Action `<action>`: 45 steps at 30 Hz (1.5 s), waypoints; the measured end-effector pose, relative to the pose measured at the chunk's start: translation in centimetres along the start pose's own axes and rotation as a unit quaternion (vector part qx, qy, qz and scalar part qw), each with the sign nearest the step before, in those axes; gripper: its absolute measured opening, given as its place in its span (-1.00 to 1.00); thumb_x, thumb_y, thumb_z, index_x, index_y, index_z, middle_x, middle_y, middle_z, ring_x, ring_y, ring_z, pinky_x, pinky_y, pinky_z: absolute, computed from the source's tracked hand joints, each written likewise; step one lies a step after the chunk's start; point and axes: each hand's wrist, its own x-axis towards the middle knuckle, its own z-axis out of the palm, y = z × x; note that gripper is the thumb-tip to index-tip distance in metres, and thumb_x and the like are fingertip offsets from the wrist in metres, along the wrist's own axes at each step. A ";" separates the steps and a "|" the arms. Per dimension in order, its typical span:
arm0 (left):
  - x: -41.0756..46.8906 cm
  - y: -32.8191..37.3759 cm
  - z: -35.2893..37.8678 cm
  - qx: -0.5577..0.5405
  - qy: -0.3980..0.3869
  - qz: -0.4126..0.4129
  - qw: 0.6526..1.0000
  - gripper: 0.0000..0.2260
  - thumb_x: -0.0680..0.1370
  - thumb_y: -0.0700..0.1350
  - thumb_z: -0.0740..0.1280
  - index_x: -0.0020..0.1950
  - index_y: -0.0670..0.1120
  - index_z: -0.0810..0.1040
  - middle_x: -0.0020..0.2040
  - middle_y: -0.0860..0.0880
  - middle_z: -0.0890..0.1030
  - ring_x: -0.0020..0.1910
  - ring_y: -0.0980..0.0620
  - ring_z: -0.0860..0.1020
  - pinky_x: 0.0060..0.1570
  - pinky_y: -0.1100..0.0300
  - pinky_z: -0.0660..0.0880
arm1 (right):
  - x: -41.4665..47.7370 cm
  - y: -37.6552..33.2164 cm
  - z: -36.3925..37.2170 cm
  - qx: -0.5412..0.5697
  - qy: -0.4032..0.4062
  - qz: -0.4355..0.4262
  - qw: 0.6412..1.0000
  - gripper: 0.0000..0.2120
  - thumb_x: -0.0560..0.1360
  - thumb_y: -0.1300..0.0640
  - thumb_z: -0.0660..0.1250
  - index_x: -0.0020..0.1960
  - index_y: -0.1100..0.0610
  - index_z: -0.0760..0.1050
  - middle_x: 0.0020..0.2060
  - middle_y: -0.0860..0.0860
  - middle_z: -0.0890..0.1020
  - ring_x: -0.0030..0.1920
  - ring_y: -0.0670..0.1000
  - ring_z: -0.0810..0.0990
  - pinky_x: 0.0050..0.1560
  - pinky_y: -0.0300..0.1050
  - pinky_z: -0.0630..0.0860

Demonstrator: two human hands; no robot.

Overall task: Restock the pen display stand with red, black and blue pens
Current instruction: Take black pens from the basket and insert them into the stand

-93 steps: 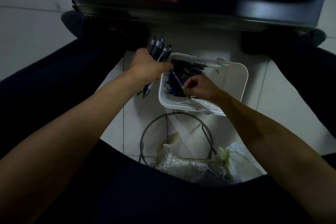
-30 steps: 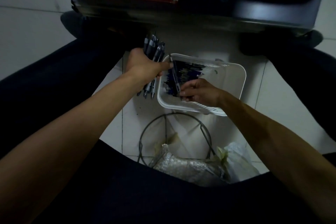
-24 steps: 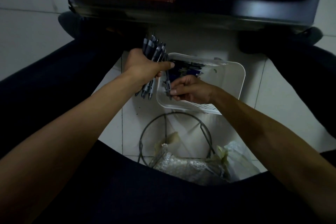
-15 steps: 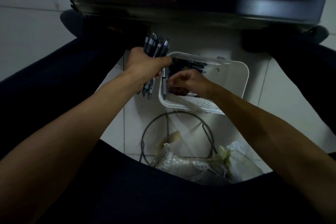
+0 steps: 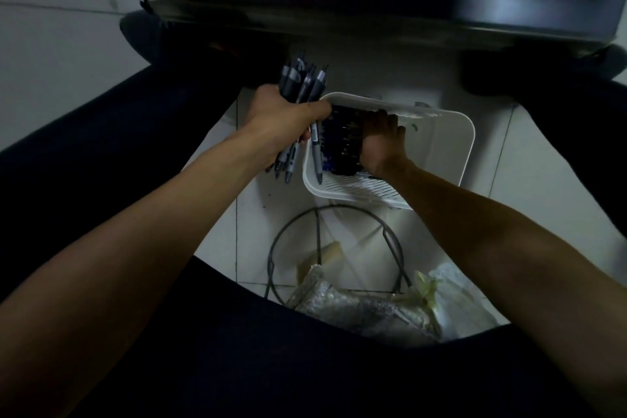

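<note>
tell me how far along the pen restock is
Done: a bundle of pens is gathered in the left hand. In hand: the right hand is down on the pile of pens in the white basket, seemingly picking more. Left: many pens lie in the basket, and no pen sits in a display stand in view.
</note>
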 end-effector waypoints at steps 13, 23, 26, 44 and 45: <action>0.3 -0.3 0.0 -0.004 -0.018 0.010 1.000 -0.87 0.43 -0.20 0.49 -0.25 -0.11 0.57 -0.42 -0.02 0.55 -0.50 0.10 0.50 -0.36 0.16 0.54 | -0.2 -0.9 0.3 -0.084 0.007 -0.002 0.996 -0.31 0.46 0.17 0.39 0.52 0.16 0.20 0.44 0.18 0.34 0.45 0.23 0.27 0.42 0.10 0.23; 0.6 -0.6 0.1 -0.001 -0.007 0.006 1.000 -0.88 0.42 -0.19 0.50 -0.22 -0.13 0.58 -0.41 -0.03 0.56 -0.53 0.10 0.50 -0.41 0.21 0.53 | 0.1 0.2 -0.4 0.050 0.015 0.014 0.999 -0.70 0.47 0.22 0.37 0.19 0.07 0.61 0.13 0.10 0.65 0.15 0.18 0.61 0.11 -0.02 0.57; 0.7 -0.7 0.1 0.001 -0.007 0.005 1.000 -0.87 0.43 -0.18 0.50 -0.22 -0.12 0.57 -0.41 -0.03 0.55 -0.54 0.11 0.49 -0.42 0.21 0.53 | -0.1 0.7 -0.4 0.083 0.001 0.006 0.997 -0.70 0.45 0.25 0.35 0.16 0.08 0.64 0.07 0.12 0.66 0.11 0.20 0.62 0.07 0.00 0.60; 1.2 -1.1 0.5 0.000 0.018 -0.039 0.999 -0.90 0.37 -0.12 0.48 -0.17 -0.10 0.63 -0.22 -0.11 0.68 -0.22 -0.08 0.66 -0.05 -0.07 0.66 | -5.0 -2.1 -4.2 0.646 -0.230 0.001 0.728 -0.76 0.42 0.48 0.42 -0.12 0.18 0.51 -0.39 -0.03 0.67 -0.25 -0.05 0.70 -0.15 -0.18 0.66; 1.3 -1.2 0.5 -0.007 0.012 -0.040 0.999 -0.86 0.36 -0.12 0.49 -0.13 -0.11 0.64 -0.19 -0.11 0.68 -0.20 -0.08 0.67 -0.04 -0.09 0.66 | -5.0 -2.4 -4.2 0.658 -0.237 0.004 0.714 -0.77 0.43 0.49 0.40 -0.15 0.18 0.50 -0.39 -0.02 0.68 -0.26 -0.06 0.70 -0.18 -0.20 0.65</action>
